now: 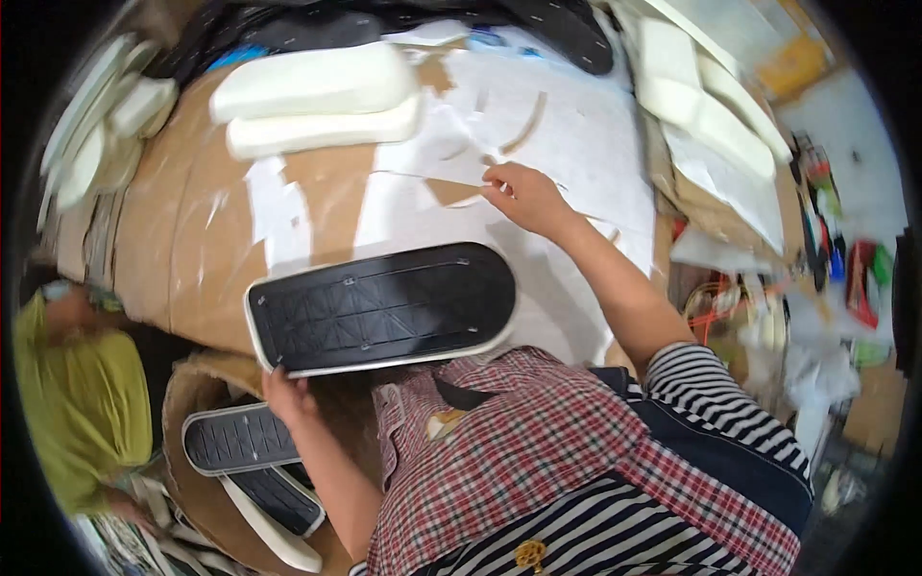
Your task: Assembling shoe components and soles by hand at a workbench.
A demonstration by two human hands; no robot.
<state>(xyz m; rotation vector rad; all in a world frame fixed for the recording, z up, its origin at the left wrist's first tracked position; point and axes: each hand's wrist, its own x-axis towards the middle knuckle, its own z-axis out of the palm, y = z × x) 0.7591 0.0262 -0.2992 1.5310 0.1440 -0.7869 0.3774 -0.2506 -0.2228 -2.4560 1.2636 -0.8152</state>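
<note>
A long padded piece with a black ribbed backing and a white rim lies backing-up at the table's near edge, one end rounded. My left hand grips its near left corner, thumb and fingers at the rim. Farther off, over the white sheet on the table, my right hand is closed in a pinch. Whatever sits between those fingertips is too small to make out. Close to them, a curved brown strip and a brown patch show on the white surface.
Two white foam pads lie stacked at the far left of the table. More white pads stand at the right and far left. Below left, a cardboard box holds black-backed pads. A person in yellow-green is beside it.
</note>
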